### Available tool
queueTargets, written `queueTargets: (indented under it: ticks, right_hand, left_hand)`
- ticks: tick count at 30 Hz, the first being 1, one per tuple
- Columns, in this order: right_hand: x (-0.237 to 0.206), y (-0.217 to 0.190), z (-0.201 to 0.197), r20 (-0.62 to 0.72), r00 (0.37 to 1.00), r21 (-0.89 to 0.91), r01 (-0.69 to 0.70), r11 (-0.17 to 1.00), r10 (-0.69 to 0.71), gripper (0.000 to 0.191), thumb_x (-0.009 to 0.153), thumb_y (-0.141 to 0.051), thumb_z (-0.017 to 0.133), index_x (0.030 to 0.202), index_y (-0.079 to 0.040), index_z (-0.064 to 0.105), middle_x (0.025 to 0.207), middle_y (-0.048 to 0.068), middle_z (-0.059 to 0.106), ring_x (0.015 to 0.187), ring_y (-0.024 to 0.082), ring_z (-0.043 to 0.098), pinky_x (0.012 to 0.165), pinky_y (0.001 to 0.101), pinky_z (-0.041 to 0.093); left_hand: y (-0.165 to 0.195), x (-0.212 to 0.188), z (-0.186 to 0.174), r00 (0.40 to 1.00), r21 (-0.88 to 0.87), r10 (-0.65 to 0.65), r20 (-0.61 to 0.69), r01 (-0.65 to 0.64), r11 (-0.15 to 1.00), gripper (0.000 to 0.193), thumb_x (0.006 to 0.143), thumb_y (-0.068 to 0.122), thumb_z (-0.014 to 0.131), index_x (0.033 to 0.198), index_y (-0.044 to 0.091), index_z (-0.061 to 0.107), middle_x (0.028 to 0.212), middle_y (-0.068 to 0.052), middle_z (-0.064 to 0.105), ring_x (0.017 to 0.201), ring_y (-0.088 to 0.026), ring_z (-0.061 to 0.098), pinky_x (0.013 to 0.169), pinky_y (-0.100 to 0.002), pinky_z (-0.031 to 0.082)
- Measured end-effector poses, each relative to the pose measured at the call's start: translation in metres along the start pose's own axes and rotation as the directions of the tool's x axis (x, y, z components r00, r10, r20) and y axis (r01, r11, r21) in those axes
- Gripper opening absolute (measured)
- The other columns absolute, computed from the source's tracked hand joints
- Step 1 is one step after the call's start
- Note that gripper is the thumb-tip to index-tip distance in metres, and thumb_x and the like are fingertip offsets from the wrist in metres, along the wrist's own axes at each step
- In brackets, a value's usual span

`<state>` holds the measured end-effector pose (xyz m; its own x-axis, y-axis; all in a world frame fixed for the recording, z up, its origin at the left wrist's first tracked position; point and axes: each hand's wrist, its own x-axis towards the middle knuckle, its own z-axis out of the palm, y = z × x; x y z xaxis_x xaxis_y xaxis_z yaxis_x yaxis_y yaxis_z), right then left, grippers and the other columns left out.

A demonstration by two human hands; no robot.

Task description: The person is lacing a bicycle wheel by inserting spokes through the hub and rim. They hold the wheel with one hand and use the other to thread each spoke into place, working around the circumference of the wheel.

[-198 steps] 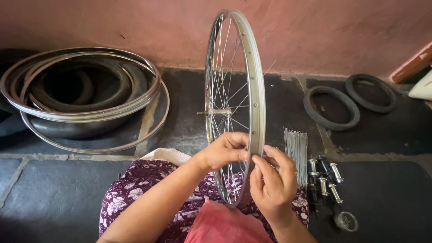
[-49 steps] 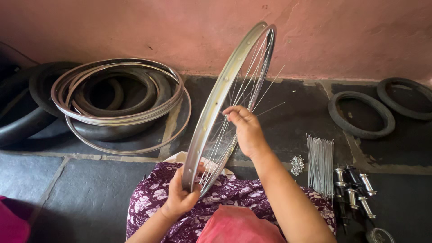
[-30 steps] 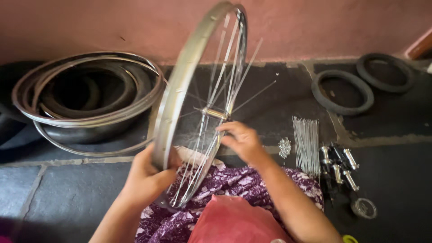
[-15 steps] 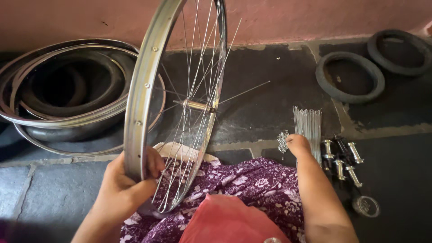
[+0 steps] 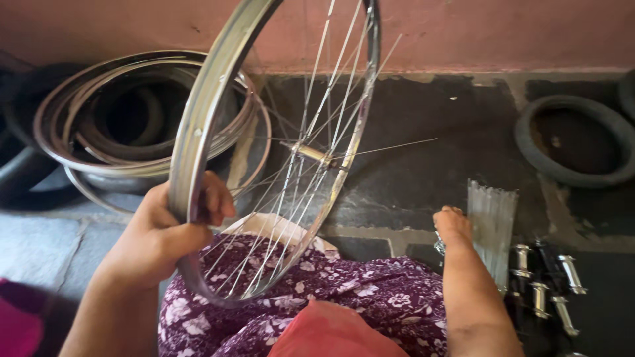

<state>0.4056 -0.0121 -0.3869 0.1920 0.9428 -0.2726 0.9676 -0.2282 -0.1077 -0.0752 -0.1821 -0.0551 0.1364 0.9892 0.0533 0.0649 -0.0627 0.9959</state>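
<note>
Left hand [image 5: 162, 241] grips the silver spoked bicycle wheel rim [image 5: 198, 125], upright over the lap. Right hand [image 5: 453, 225] has left the spokes and now reaches right of the rim to the bundle of loose steel spokes [image 5: 493, 221]; its closure cannot be determined.

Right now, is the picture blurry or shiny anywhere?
Head view: the wheel rim gleams with soft glare; the spokes look slightly smeared; the right hand by the loose spoke bundle is soft; the left hand grips the rim fairly sharply.
</note>
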Motion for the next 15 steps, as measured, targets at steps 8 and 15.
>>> queueTargets:
  ticks: [8, 15]
  right_hand:
    - [0.004, -0.006, 0.004, -0.185, 0.974, -0.015, 0.130, 0.991, -0.130, 0.017, 0.096, -0.017, 0.065, 0.110, -0.010, 0.071, 0.112, 0.016, 0.072, 0.108, 0.036, 0.067, 0.090, 0.0477, 0.055]
    - [-0.084, -0.042, -0.045, -0.190, 0.982, 0.847, 0.157, 0.508, 0.013, 0.012, 0.089, -0.010, 0.070, 0.098, -0.005, 0.075, 0.086, 0.010, 0.077, 0.076, 0.018, 0.074, 0.074, 0.0325, 0.058]
  left_hand:
    - [-0.002, 0.007, 0.008, 1.000, -0.028, -0.022, -0.009, 0.021, 0.999, 0.026, 0.062, -0.005, 0.059, 0.086, 0.003, 0.059, 0.093, -0.010, 0.065, 0.082, -0.015, 0.054, 0.071, -0.029, 0.043]
    - [-0.014, 0.014, 0.034, 0.999, -0.162, -0.025, -0.020, 0.022, 0.986, 0.021, 0.066, -0.006, 0.062, 0.084, 0.004, 0.059, 0.091, -0.007, 0.067, 0.078, -0.013, 0.057, 0.068, -0.028, 0.045]
